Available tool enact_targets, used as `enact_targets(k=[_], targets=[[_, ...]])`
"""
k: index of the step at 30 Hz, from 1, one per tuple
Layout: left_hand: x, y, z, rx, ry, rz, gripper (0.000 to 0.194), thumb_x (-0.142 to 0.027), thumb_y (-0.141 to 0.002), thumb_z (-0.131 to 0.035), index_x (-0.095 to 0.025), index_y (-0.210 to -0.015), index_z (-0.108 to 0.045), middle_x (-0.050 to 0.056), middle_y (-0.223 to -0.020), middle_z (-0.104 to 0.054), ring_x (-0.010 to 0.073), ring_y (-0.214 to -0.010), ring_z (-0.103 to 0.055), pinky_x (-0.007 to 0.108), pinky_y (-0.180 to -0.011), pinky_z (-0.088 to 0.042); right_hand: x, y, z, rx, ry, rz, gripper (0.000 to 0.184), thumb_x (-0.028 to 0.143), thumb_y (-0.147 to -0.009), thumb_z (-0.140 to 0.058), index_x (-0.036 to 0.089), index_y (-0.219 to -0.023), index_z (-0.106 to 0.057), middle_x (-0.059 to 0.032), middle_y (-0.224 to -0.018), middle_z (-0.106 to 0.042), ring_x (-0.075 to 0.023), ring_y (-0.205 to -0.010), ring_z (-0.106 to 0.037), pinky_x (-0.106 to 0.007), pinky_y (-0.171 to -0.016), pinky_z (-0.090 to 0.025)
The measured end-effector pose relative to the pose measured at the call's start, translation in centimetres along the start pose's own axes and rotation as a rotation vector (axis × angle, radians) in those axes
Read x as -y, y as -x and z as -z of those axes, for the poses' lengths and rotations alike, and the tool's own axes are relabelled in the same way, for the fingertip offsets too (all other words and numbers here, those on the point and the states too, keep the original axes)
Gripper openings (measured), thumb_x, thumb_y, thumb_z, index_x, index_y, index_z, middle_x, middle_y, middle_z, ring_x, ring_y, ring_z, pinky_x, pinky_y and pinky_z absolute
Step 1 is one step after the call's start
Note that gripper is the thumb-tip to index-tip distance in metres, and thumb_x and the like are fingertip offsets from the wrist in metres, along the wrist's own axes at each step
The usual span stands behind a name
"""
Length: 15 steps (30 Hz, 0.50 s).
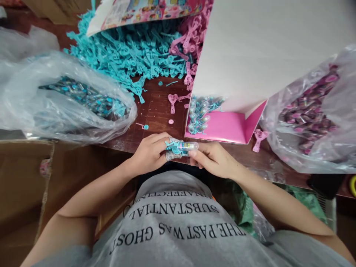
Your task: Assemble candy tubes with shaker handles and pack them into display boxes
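Note:
My left hand (150,154), with grey wrapping on its thumb and a finger, is closed on a turquoise plastic toy piece (174,146). A clear round-ended tube (191,146) with small coloured bits inside lies in line with that piece, pointing right. My right hand (215,157) pinches the tube's rounded end between thumb and fingers. Both hands are close together at the table's front edge. Just beyond them, an open box (222,126) with a pink inside lies on its side, holding several turquoise toys with clear tubes (198,116) at its left.
Heaped turquoise pieces (125,52) and pink pieces (191,33) cover the back of the table. A plastic bag (25,96) of blue-capped tubes stands left; another bag (342,137) with pink-capped ones stands right. Loose pink pieces (172,103) and a small disc (171,121) lie between.

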<state>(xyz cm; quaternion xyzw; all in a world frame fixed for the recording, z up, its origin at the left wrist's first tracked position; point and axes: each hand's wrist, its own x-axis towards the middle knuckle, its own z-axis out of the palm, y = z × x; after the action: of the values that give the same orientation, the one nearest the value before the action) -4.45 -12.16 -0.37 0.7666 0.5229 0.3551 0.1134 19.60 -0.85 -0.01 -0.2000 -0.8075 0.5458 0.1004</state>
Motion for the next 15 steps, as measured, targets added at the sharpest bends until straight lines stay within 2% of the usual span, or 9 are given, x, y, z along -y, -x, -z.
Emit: enact_targets(k=[2,4,6,7,9,10,12,14,15], targets=[[0.1,-0.9,0.0,0.022,0.041,0.008,0.011,-0.023,-0.103,-0.067,-0.019,-0.112,-0.071,0.003,-0.093,-0.074,0.0153,-0.083,-0.070,0.025,-0.075,-0.056,-0.1,0.7,0.5,-0.099,0.017,0.005,0.049,0.064,-0.097,-0.069,0.016,-0.108,-0.068,-0.0016,-0.082,-0.075,-0.0093,-0.054,-0.061,-0.024,-0.051,-0.044],[0.1,-1.8,-0.1,0.039,0.069,0.012,0.012,-0.025,-0.103,-0.068,-0.019,-0.113,-0.071,0.003,-0.092,-0.074,0.0147,-0.082,-0.071,0.024,-0.075,-0.057,-0.3,1.4,0.8,-0.180,0.028,0.028,0.051,0.057,-0.091,-0.078,0.017,-0.120,-0.064,-0.0024,-0.089,-0.077,-0.0103,-0.057,-0.063,-0.025,-0.052,-0.046],[0.0,-2.7,-0.3,0.057,0.068,-0.007,0.014,-0.027,-0.102,-0.070,-0.020,-0.114,-0.072,0.003,-0.093,-0.075,0.0151,-0.082,-0.071,0.025,-0.075,-0.058,-0.4,1.8,1.1,-0.190,-0.019,0.010,0.033,0.052,-0.098,-0.070,0.019,-0.104,-0.066,-0.0009,-0.080,-0.076,-0.0105,-0.057,-0.063,-0.024,-0.053,-0.047],[-0.1,-3.1,-0.4,0.065,0.063,-0.014,0.015,-0.027,-0.101,-0.072,-0.020,-0.114,-0.073,0.004,-0.093,-0.076,0.0156,-0.082,-0.072,0.025,-0.075,-0.058,-0.4,2.0,1.3,-0.172,-0.065,-0.024,0.035,0.053,-0.103,-0.063,0.020,-0.093,-0.066,-0.0001,-0.073,-0.074,-0.0102,-0.054,-0.062,-0.024,-0.051,-0.046],[-0.3,-4.0,-0.5,0.075,0.074,0.004,0.015,-0.028,-0.099,-0.075,-0.020,-0.112,-0.075,0.004,-0.093,-0.077,0.0165,-0.082,-0.073,0.026,-0.075,-0.059,-0.5,2.4,1.9,-0.107,-0.164,-0.104,0.052,0.059,-0.109,-0.048,0.020,-0.079,-0.064,-0.0002,-0.065,-0.072,-0.0090,-0.048,-0.061,-0.023,-0.048,-0.046],[-0.4,-4.4,-0.6,0.080,0.104,0.041,0.014,-0.029,-0.098,-0.076,-0.021,-0.109,-0.077,0.004,-0.093,-0.078,0.0167,-0.082,-0.073,0.027,-0.075,-0.060,-0.6,2.7,2.4,-0.091,-0.174,-0.121,0.058,0.061,-0.111,-0.041,0.019,-0.077,-0.065,-0.0009,-0.065,-0.073,-0.0088,-0.047,-0.061,-0.023,-0.048,-0.046],[-0.7,-5.5,-0.8,0.091,0.247,0.168,0.013,-0.032,-0.096,-0.078,-0.022,-0.105,-0.079,0.005,-0.094,-0.080,0.0175,-0.082,-0.074,0.028,-0.076,-0.062,-0.7,3.5,3.7,-0.176,-0.052,-0.073,0.056,0.063,-0.110,-0.042,0.019,-0.094,-0.074,-0.0032,-0.075,-0.077,-0.0106,-0.052,-0.065,-0.026,-0.053,-0.051],[-1.2,-6.9,-1.2,0.150,0.466,0.330,0.019,-0.037,-0.094,-0.081,-0.021,-0.105,-0.081,0.005,-0.094,-0.081,0.0186,-0.081,-0.075,0.030,-0.074,-0.064,-0.9,4.3,5.4,-0.349,0.200,0.043,0.045,0.061,-0.103,-0.060,0.023,-0.122,-0.075,-0.0088,-0.105,-0.082,-0.0168,-0.072,-0.074,-0.031,-0.064,-0.059],[-1.5,-7.6,-1.5,0.209,0.576,0.407,0.024,-0.040,-0.092,-0.083,-0.021,-0.107,-0.081,0.005,-0.094,-0.081,0.0187,-0.078,-0.074,0.029,-0.069,-0.063,-1.0,4.6,6.2,-0.414,0.319,0.095,0.047,0.058,-0.099,-0.068,0.026,-0.133,-0.072,-0.0109,-0.123,-0.080,-0.0214,-0.088,-0.077,-0.035,-0.069,-0.062]])
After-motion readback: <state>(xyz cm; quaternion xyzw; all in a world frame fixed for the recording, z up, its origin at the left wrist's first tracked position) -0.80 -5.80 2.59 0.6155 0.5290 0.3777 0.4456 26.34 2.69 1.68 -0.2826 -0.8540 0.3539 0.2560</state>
